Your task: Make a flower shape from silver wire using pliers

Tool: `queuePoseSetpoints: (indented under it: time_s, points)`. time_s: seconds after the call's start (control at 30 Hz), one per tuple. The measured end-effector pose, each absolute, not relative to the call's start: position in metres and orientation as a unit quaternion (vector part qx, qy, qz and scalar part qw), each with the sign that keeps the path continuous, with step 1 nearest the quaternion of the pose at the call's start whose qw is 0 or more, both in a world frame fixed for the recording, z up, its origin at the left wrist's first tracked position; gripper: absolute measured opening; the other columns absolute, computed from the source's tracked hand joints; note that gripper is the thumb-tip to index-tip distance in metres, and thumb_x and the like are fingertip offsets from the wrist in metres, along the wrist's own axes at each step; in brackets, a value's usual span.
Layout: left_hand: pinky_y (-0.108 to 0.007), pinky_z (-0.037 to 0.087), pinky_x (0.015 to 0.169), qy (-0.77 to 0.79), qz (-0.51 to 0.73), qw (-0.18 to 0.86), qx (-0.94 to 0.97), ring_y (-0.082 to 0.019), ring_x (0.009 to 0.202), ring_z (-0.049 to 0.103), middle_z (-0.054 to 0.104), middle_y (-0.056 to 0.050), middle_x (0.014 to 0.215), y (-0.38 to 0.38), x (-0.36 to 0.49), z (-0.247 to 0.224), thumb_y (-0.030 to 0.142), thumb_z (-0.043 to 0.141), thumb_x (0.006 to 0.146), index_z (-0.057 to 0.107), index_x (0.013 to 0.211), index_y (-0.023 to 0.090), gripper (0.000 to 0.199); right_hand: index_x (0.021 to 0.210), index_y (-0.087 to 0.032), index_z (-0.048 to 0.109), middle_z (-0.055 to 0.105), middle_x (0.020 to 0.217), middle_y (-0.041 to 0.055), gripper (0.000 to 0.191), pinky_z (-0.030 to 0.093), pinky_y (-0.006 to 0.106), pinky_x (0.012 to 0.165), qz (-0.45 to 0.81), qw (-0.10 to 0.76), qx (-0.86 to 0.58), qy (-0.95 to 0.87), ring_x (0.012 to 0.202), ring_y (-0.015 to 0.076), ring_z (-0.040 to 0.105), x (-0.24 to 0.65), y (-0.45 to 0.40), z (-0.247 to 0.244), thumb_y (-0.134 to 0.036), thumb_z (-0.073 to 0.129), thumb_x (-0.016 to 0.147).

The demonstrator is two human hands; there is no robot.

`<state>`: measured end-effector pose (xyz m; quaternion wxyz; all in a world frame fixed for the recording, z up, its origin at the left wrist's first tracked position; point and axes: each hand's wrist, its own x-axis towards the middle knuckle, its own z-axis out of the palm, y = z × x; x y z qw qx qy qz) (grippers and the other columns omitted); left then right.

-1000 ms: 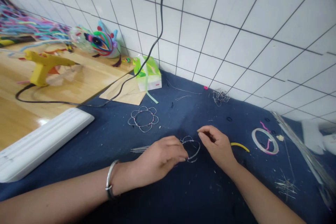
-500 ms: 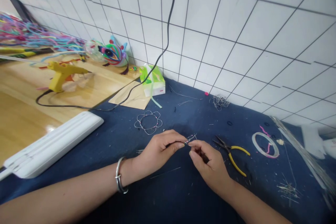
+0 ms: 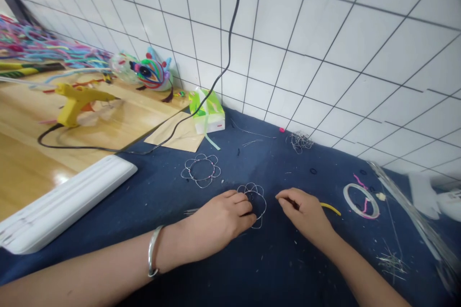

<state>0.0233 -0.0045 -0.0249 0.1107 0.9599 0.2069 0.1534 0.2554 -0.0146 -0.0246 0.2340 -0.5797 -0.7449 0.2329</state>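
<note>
My left hand (image 3: 223, 215), with a silver bangle at its wrist, has its fingers closed over the left side of a wire flower frame (image 3: 265, 205). This frame is a thin ring with small loops, partly hidden by the fingers. To the right and apart from it, my right hand (image 3: 302, 211) has thumb and fingertips pinched together; whether something tiny is between them cannot be made out. A yellow plier handle (image 3: 330, 208) shows beside the right hand, which covers the rest. A second wire flower frame (image 3: 190, 172) with small pinkish beads lies farther back.
A white power strip (image 3: 72, 201) and yellow glue gun (image 3: 74, 103) lie left, its black cord (image 3: 228, 43) crossing the view. Behind are a tissue pack (image 3: 211, 122) and tangled wire (image 3: 301, 141). Rightward lie a tape ring (image 3: 347, 202), wire scraps (image 3: 392, 263) and a long wire bundle (image 3: 414, 211).
The hands have drawn apart. My left hand has turned palm down with the wire frame, which now shows more fully, and my right hand has moved right, over the pliers.
</note>
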Motion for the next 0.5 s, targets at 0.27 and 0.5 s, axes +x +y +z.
queuePoseSetpoints:
  time_s: [0.27,0.5]
  points:
    - [-0.032,0.039,0.084,0.160,0.181,0.167,0.956,-0.018,0.090,0.053,0.062,-0.005,0.088,-0.015,0.026,-0.018,0.027,0.049,0.084,0.060,0.092,0.018,0.016,0.100,-0.025,0.059,0.055,0.093,0.0039,0.026,0.040,0.033,0.079,0.161,0.174,-0.518,-0.822,0.088,0.0179,0.050,0.248,-0.019,-0.034,-0.014,0.047,0.079]
    - [-0.031,0.041,0.081,0.178,0.172,0.135,0.959,-0.017,0.088,0.054,0.061,-0.004,0.081,-0.006,0.022,-0.020,0.027,0.048,0.085,0.060,0.080,0.018,0.016,0.091,-0.021,0.057,0.052,0.090,0.0044,0.016,0.039,0.032,0.075,0.123,0.103,-0.486,-0.859,0.086,0.0179,0.046,0.249,-0.020,-0.023,-0.016,0.045,0.082]
